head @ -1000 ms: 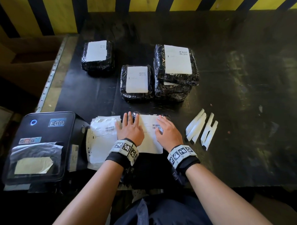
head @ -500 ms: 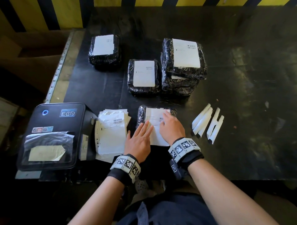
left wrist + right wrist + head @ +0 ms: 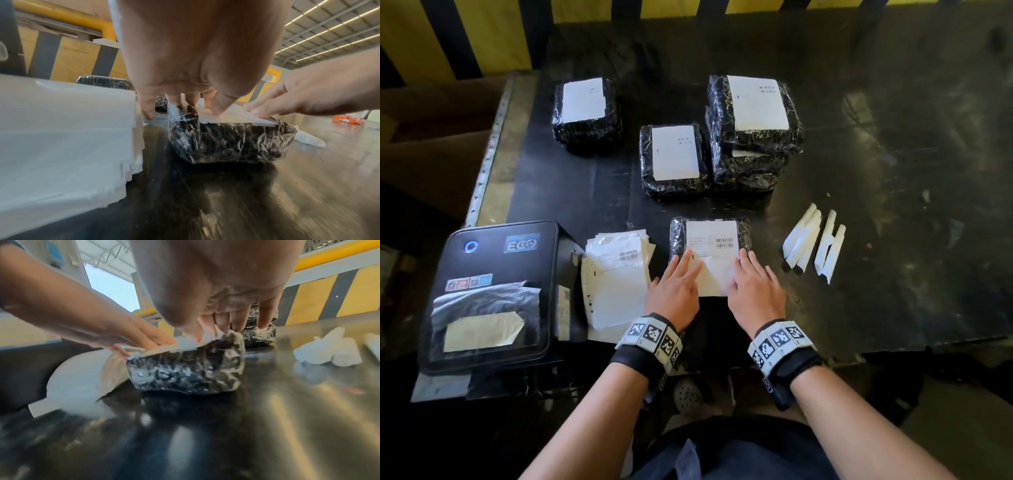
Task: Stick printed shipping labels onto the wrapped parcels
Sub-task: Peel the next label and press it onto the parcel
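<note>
**Both hands flat on a label atop a wrapped parcel**

The left hand point(image 3: 675, 288) and right hand point(image 3: 754, 291) lay side by side, fingers straight, pressing a white shipping label point(image 3: 711, 253) onto a black, film-wrapped parcel point(image 3: 677, 236) on the dark table point(image 3: 893, 240). Neither hand gripped anything. Just left of the left hand sat a stack of printed labels point(image 3: 616, 274), then a black label printer point(image 3: 493, 294). Right of the right hand lay rolled white paper strips point(image 3: 813, 241). Beyond the fingertips stood four labelled parcels point(image 3: 674, 157), two of them stacked.
</note>
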{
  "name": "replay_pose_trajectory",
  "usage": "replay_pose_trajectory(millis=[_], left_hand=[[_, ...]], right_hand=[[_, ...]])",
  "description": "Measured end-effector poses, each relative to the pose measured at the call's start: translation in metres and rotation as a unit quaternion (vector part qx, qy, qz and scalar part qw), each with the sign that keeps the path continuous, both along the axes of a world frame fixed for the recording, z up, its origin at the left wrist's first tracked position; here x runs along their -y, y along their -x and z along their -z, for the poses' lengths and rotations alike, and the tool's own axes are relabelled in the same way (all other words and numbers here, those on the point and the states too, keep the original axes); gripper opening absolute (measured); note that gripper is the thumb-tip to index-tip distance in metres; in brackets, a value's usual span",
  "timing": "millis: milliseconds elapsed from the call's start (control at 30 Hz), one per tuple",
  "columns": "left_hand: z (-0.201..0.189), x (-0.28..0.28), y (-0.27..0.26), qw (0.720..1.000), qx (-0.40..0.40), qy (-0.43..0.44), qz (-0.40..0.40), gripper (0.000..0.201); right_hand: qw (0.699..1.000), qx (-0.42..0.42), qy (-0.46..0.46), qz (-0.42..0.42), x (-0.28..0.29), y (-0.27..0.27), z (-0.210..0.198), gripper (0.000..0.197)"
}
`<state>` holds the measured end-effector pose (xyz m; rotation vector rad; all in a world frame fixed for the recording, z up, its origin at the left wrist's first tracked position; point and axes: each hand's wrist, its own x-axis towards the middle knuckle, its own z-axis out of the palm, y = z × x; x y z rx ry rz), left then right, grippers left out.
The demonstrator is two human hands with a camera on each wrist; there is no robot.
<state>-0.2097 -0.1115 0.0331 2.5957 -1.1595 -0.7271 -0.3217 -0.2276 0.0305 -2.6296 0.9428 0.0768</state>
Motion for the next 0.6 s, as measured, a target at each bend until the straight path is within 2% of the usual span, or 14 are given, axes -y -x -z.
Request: replay_pose_trajectory(millis=[167, 267, 367, 500, 600], left_hand=[[0.001, -0.001, -0.003, 1.000, 0.007, -0.003, 0.020, 0.053], [0.001, -0.004, -0.002, 1.000, 0.005, 0.005, 0.020, 0.050], [0.003, -0.006, -0.001, 1.000, 0.013, 0.009, 0.020, 0.048], [0.006, -0.004, 0.001, 1.000, 0.020, 0.018, 0.009, 0.054], [0.007, -0.004, 0.002, 0.999, 0.019, 0.029, -0.009, 0.056]], right_hand=[[0.994, 0.109, -0.009, -0.015, -0.037, 0.000, -0.003, 0.035], [0.996, 0.086, 0.019, 0.005, -0.037, 0.009, 0.005, 0.038], [0.997, 0.064, 0.026, 0.041, -0.025, 0.021, 0.007, 0.030], [0.990, 0.069, -0.093, 0.076, -0.016, 0.022, 0.000, 0.034], [0.978, 0.091, -0.152, 0.106, -0.010, 0.016, -0.003, 0.027]])
